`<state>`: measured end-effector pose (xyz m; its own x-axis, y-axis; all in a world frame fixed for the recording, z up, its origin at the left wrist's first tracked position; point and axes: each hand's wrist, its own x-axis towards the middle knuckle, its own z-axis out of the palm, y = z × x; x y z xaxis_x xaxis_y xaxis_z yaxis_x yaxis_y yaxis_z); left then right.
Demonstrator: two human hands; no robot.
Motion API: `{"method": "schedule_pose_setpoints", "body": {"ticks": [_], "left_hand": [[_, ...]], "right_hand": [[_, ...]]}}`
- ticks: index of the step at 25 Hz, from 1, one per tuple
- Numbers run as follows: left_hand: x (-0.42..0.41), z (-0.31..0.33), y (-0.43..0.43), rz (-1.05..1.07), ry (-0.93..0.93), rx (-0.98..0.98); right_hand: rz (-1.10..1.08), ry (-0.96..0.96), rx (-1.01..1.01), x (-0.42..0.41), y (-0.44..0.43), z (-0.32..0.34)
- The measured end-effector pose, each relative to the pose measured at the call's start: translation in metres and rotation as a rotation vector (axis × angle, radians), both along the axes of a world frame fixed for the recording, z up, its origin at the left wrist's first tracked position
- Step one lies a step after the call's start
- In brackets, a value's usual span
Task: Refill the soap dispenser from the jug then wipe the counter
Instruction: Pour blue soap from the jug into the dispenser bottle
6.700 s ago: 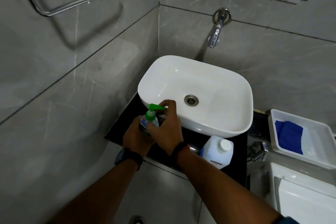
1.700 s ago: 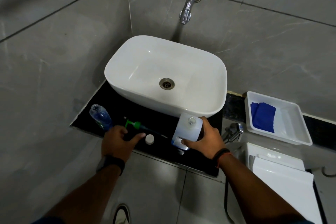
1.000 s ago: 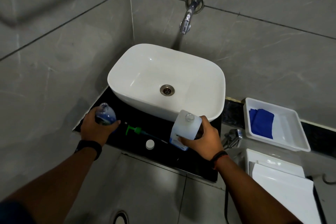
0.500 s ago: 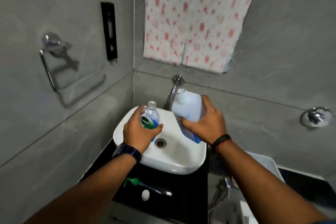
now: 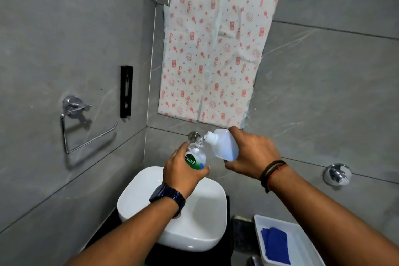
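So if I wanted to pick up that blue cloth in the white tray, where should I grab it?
Come from above, since the white tray's walls block the sides. The blue cloth lies flat and folded, so pinch its upper folded edge with your fingers and lift straight up.

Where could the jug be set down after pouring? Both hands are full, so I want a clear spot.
The white tray has bare floor beside the blue cloth. The sink basin is bare but sloped. The black counter shows only slivers round the sink, mostly hidden by the arms. Above the sink it is crowded: left hand on the dispenser bottle, right hand tilting the jug.
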<state>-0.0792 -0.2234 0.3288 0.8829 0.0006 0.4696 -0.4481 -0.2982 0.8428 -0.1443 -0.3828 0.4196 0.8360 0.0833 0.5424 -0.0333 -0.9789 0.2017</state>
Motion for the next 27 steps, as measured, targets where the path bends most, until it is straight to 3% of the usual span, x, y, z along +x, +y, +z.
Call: {"method": "schedule_pose_setpoints", "body": {"ticks": [15, 27], "left_hand": [[-0.014, 0.009, -0.006, -0.024, -0.008, 0.07], [-0.013, 0.009, -0.002, -0.015, -0.014, 0.077]], "right_hand": [[-0.056, 0.063, -0.201, -0.017, -0.005, 0.034], [-0.089, 0.118, -0.239, -0.014, 0.003, 0.042]]}}
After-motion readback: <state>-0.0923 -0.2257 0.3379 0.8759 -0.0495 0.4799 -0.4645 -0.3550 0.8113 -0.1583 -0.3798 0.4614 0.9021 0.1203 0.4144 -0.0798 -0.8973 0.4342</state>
